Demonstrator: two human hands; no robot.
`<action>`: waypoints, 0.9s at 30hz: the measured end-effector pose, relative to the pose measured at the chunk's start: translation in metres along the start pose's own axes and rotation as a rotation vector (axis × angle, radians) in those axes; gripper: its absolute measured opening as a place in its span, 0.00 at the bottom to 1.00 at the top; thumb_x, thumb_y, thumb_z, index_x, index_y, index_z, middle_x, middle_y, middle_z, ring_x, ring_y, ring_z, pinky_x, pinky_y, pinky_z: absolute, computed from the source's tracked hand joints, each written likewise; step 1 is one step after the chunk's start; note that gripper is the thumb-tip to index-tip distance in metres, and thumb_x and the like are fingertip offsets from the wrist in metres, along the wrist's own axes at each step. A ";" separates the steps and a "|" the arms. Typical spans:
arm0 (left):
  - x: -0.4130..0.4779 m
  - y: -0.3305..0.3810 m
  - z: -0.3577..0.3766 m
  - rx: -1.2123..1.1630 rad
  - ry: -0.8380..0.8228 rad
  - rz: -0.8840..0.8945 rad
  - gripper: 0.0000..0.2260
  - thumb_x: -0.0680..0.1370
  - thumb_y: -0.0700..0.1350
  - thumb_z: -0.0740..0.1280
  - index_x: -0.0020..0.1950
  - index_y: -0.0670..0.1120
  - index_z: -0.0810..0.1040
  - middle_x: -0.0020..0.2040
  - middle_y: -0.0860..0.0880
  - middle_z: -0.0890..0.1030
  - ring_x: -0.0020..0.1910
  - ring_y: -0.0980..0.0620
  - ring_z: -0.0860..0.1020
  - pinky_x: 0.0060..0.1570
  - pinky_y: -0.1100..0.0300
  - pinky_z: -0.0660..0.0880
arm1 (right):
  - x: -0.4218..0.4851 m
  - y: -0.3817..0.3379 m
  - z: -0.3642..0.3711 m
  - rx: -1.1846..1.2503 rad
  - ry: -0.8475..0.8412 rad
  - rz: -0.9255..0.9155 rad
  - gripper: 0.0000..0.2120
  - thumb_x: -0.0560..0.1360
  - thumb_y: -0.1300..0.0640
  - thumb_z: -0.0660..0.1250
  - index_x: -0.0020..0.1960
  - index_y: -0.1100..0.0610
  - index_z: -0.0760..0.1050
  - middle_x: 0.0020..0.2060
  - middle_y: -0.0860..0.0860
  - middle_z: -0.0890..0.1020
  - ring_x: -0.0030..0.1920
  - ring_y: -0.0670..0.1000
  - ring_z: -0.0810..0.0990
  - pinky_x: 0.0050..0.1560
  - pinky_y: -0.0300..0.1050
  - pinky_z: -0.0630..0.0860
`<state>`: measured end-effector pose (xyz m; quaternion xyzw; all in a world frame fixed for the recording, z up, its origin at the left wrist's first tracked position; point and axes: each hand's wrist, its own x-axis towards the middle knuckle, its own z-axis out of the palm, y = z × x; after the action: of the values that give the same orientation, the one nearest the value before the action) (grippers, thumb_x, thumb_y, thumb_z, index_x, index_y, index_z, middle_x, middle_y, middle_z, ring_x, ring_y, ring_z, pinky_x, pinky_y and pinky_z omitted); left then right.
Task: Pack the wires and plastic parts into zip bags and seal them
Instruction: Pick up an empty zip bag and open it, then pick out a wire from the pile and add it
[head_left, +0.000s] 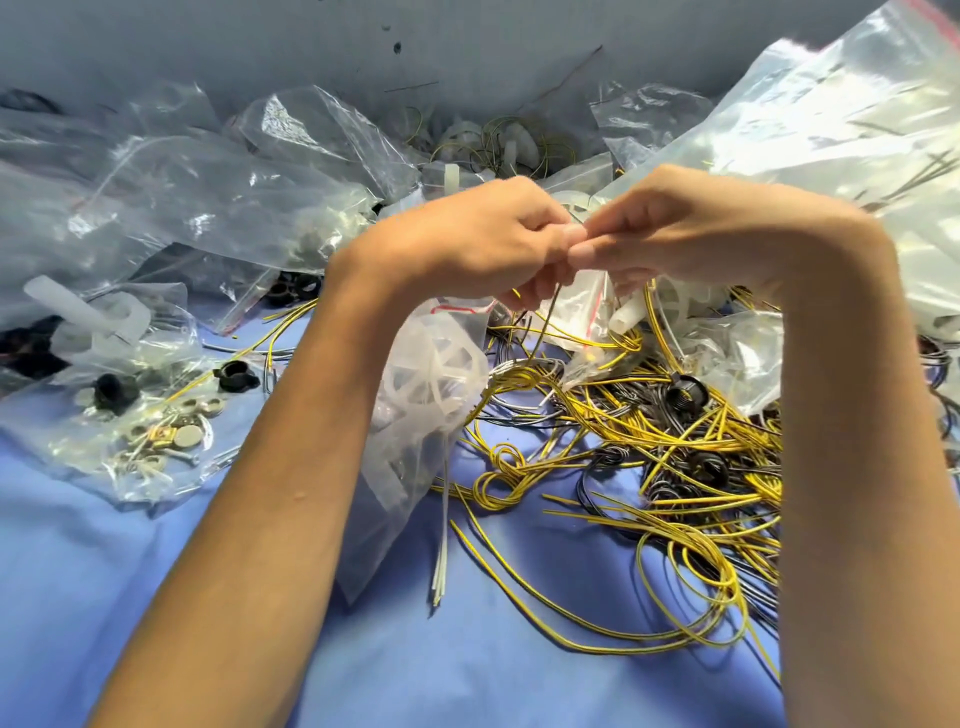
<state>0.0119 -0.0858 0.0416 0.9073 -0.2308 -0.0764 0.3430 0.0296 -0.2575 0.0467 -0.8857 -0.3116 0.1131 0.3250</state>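
My left hand (483, 244) and my right hand (670, 228) meet fingertip to fingertip above the table, both pinching the top of a small clear zip bag (587, 296) with a red strip. A thin dark wire (545, 322) hangs from the pinch. Below my left wrist lies a clear bag with white plastic parts (431, 395) inside. A tangle of yellow and black wires (649, 441) spreads over the blue cloth under my right forearm.
Heaps of clear zip bags (182, 197) cover the left and back, and a large one (831, 114) rises at the right. A bag of small metal discs and screws (150, 431) sits at the left. Black plastic rings (234, 376) lie loose on the blue cloth (519, 649).
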 end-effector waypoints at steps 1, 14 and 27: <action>-0.001 -0.001 -0.001 -0.031 -0.034 -0.027 0.15 0.83 0.42 0.53 0.42 0.41 0.75 0.33 0.48 0.76 0.33 0.54 0.76 0.34 0.65 0.73 | -0.001 -0.001 0.000 -0.022 0.026 0.005 0.22 0.69 0.43 0.64 0.46 0.62 0.81 0.32 0.55 0.70 0.34 0.48 0.69 0.36 0.32 0.71; -0.005 -0.010 -0.005 0.412 -0.168 0.038 0.06 0.74 0.47 0.69 0.40 0.45 0.80 0.34 0.47 0.81 0.36 0.46 0.77 0.38 0.53 0.75 | -0.006 0.008 -0.009 -0.080 0.191 0.131 0.13 0.79 0.52 0.63 0.41 0.56 0.81 0.33 0.48 0.83 0.35 0.45 0.80 0.50 0.47 0.76; -0.007 -0.001 -0.014 0.019 0.375 0.330 0.04 0.74 0.37 0.67 0.46 0.38 0.81 0.39 0.36 0.81 0.35 0.42 0.79 0.35 0.45 0.76 | 0.002 -0.008 0.012 0.255 0.020 -0.108 0.15 0.69 0.49 0.68 0.54 0.51 0.75 0.53 0.53 0.83 0.56 0.49 0.82 0.58 0.47 0.78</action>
<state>0.0106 -0.0739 0.0508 0.8588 -0.3088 0.1527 0.3793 0.0226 -0.2456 0.0424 -0.8202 -0.3388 0.1253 0.4436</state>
